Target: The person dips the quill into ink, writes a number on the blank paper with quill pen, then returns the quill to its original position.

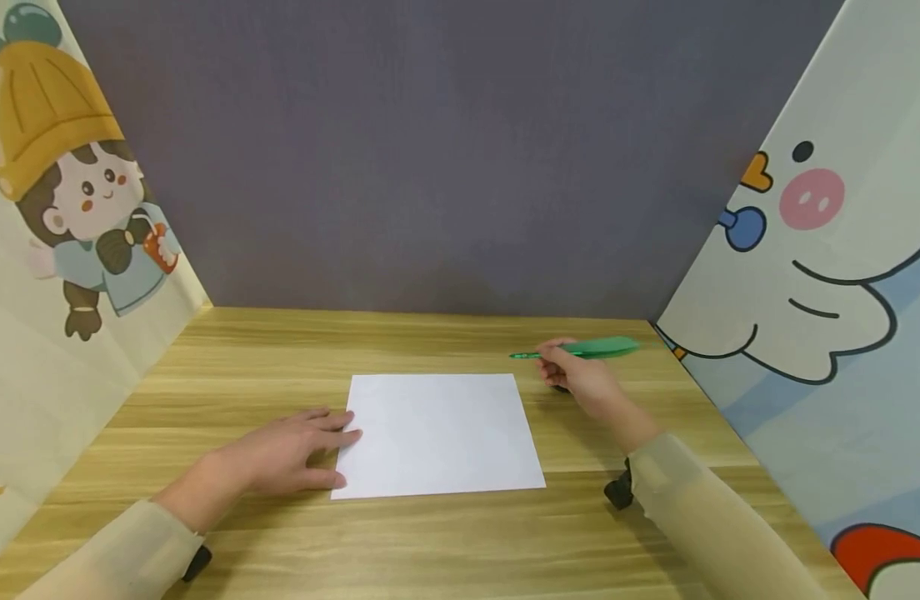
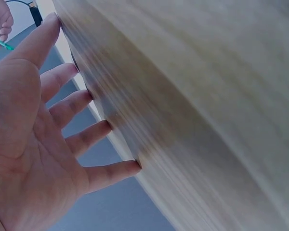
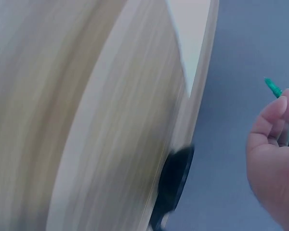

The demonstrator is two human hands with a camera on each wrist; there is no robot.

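The left hand [image 1: 280,454] rests flat, fingers extended, on the left edge of the white sheet [image 1: 439,433], while farther back the right hand [image 1: 583,379] pinches the green feather pen [image 1: 580,350], its long axis horizontal, tip pointing left beyond the sheet's far right corner.

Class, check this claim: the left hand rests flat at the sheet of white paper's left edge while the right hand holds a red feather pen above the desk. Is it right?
One detail is wrong: the feather pen is green, not red, as the head view shows. The rest stands: the left hand rests flat at the left edge of the white paper, and the right hand holds the pen above the desk.
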